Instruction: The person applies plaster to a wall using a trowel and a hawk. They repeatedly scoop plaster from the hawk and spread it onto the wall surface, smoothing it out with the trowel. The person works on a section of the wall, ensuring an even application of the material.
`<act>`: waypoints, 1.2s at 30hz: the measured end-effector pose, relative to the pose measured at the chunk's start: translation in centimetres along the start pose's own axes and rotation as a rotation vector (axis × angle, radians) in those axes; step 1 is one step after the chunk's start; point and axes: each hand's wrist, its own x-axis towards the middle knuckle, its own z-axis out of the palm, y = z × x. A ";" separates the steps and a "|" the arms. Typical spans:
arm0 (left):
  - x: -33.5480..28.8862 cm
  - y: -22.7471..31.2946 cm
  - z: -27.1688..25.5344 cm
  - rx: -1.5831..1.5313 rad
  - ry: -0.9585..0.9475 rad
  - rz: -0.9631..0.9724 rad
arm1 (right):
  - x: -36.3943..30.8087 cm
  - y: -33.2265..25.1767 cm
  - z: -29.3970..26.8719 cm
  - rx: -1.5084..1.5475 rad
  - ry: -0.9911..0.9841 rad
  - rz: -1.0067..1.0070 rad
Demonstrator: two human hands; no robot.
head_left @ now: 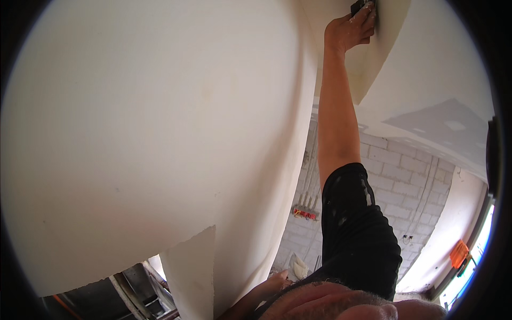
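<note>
A dark handheld tool (pixel 358 7) sits at the top of the view, partly cut off by the picture's border, in front of a white recessed surface (pixel 384 21). The right hand (pixel 356 31) is closed round it, with white smears on the fingers; whether the tool's working edge touches the surface cannot be told. The right arm stretches almost straight up, its black sleeve (pixel 356 229) also marked with white.

Close on the left of the forearm runs the long, curved edge of a big smooth white plasterboard surface (pixel 160 133), so room on that side is narrow at the wrist. On the right, the recess ends at a crisp slanting edge, beyond which lies a white ceiling (pixel 442 58) with a grey patch (pixel 440 124). Right of the sleeve, space opens out toward a grey block wall (pixel 394 165).

The left hand (pixel 278 281) is low, beside the foot of the big white surface; its grip cannot be told. A pale object (pixel 300 268) shows just past it. Farther off are red pipe fittings (pixel 305 214) on the block wall. At lower left, a ragged board edge borders a dark opening with metal profiles (pixel 128 296). An orange cloth-like item (pixel 458 254) hangs by the bright window (pixel 480 253) at far right.
</note>
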 end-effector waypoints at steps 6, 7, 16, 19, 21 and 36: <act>1.5 -1.9 0.1 0.046 -0.025 0.024 | -0.4 -1.2 -0.4 0.040 -0.034 -0.058; 1.3 -1.9 0.2 0.034 -0.041 0.015 | -0.7 -1.5 -0.9 0.055 -0.093 -0.061; 1.3 -2.9 0.0 0.030 -0.058 0.044 | -2.7 -5.7 -5.7 0.162 0.002 -0.219; 1.3 -3.0 0.1 0.021 -0.085 0.044 | -0.7 -7.5 -5.8 0.212 0.077 -0.156; 1.2 -3.0 0.0 0.021 -0.093 0.047 | 0.1 -8.1 -5.2 0.172 0.080 -0.101; 1.7 -4.3 1.9 -0.017 -0.150 0.048 | -0.4 -13.0 -4.0 0.291 -0.041 -0.113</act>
